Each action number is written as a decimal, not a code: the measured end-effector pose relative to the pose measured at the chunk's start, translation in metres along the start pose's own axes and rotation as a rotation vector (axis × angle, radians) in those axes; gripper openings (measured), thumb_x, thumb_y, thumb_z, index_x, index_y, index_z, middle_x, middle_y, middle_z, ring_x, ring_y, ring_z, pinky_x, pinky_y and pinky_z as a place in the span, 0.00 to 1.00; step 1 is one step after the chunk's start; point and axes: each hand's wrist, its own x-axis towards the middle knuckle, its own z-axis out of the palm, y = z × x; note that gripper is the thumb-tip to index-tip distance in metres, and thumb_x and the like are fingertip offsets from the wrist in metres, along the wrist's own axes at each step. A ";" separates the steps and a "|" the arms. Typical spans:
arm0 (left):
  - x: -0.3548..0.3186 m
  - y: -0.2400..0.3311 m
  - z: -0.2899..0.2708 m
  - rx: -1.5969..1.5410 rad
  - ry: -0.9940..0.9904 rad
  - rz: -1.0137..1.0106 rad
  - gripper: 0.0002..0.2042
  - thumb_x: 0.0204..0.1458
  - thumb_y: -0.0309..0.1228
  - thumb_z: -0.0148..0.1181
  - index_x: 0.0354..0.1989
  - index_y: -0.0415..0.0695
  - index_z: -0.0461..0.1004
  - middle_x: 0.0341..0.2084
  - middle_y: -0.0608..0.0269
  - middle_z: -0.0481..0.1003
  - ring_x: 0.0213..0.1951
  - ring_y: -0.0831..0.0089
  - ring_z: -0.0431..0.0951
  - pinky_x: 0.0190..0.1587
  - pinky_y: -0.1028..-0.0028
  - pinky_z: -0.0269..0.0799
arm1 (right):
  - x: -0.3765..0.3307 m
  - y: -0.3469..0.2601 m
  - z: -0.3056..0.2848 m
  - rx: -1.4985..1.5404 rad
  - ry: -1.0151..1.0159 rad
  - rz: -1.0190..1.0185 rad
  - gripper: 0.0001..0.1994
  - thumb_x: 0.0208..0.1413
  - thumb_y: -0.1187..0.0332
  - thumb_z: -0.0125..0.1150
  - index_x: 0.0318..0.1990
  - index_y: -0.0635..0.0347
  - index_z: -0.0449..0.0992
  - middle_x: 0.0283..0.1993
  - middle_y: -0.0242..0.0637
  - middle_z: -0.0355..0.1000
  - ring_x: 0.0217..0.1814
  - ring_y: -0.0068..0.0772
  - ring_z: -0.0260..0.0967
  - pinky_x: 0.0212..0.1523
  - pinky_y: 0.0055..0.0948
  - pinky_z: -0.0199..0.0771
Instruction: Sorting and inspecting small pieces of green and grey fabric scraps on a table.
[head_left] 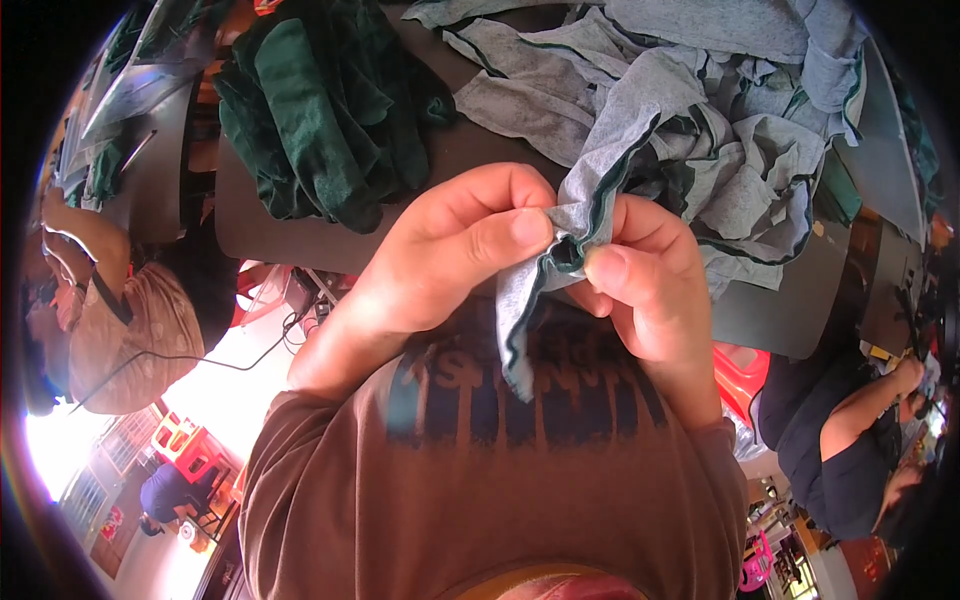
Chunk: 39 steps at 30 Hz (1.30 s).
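Between my two hands, close to my chest, is a long grey fabric strip [618, 135] with a dark green edge. My left hand [455, 245] pinches it between thumb and forefinger. On the other side my right hand [648, 275] grips the same strip, its thumb pressed near a small fold of green edging. A short end of the strip hangs down in front of my shirt. The other end runs up and away to a heap of grey fabric pieces [770, 160], also edged in green, at the far right of the table.
A pile of dark green fabric [320, 110] lies at the far left of the dark table [250, 235]. One person [140, 330] sits to the left, another [830, 430] to the right. Red plastic stools [190, 447] stand at lower left; a cable [215, 362] runs nearby.
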 end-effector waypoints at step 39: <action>-0.013 -0.009 0.000 1.036 -0.119 0.434 0.30 0.44 0.14 0.58 0.59 0.44 0.60 0.42 0.57 0.69 0.47 0.71 0.70 0.48 0.73 0.66 | 0.020 0.026 0.015 0.159 0.030 -0.237 0.19 0.58 0.57 0.52 0.45 0.65 0.71 0.42 0.41 0.71 0.45 0.28 0.68 0.48 0.28 0.66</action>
